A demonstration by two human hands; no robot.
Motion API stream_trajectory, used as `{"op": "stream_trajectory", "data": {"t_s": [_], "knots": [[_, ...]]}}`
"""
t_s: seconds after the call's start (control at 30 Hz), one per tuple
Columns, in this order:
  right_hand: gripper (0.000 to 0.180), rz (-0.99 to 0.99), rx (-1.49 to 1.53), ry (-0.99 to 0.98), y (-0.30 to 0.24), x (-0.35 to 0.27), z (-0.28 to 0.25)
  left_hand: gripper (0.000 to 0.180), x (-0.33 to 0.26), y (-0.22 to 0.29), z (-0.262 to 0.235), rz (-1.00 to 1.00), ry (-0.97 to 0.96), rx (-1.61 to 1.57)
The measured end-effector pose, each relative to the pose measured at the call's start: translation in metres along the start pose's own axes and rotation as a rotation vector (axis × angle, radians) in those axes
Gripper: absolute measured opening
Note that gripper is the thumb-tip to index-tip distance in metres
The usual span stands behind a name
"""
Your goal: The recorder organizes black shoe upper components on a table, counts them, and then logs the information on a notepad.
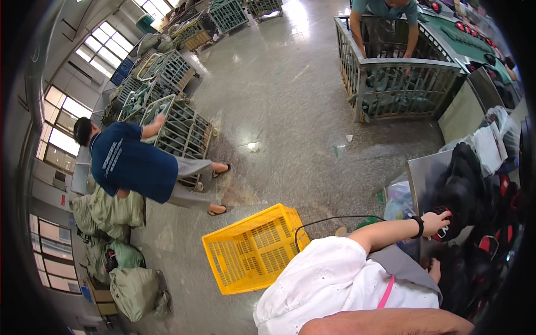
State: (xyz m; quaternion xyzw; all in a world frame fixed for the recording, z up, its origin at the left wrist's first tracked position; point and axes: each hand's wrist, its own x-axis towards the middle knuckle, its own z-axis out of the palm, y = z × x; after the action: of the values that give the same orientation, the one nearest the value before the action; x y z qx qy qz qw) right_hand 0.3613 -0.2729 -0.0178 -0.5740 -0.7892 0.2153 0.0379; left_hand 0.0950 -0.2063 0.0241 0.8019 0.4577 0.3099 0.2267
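Note:
My left hand [436, 223], with a black band at the wrist, reaches over a heap at the right. Its fingers are curled on a black shoe [451, 230] with red and white parts. Lower down, my right hand [434, 270] shows only in part beyond a grey cloth [405, 265] at my waist. That hand is close to dark shoes, and whatever it touches is hidden. A pile of black-and-red shoes [488, 243] lies around both hands. Bare skin fills part of the lower edge, very near the camera.
A yellow crate [244, 287] stands on the floor to the left. One person [134, 162] in dark blue holds a barred cart [181, 125]. Another leans into a metal cage [407, 64] at the far right. Stuffed sacks [134, 293] lie at the left; plastic bags [399, 201] sit near the shoes.

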Motion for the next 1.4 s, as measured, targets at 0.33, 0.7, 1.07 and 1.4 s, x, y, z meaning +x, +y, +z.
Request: {"op": "stream_trajectory", "data": {"t_s": [0.33, 0.7, 1.07, 1.4], "knots": [[0.039, -0.207, -0.052, -0.259, 0.014, 0.027, 0.012, 0.037, 0.009, -0.003, 0.002, 0.003, 0.047, -0.034], [0.031, -0.076, 0.500, -0.663, -0.041, 0.066, -0.121, 0.033, 0.028, -0.010, 0.016, 0.018, 0.106, -0.163], [0.062, -0.233, -0.126, 0.308, 0.190, 0.261, -0.231, 0.053, 0.017, 0.002, 0.030, -0.223, 0.272, -0.198], [0.098, -0.021, -0.046, 0.010, 0.113, 0.272, -0.162, 0.082, 0.006, -0.034, 0.027, -0.435, 0.203, -0.067]]}}
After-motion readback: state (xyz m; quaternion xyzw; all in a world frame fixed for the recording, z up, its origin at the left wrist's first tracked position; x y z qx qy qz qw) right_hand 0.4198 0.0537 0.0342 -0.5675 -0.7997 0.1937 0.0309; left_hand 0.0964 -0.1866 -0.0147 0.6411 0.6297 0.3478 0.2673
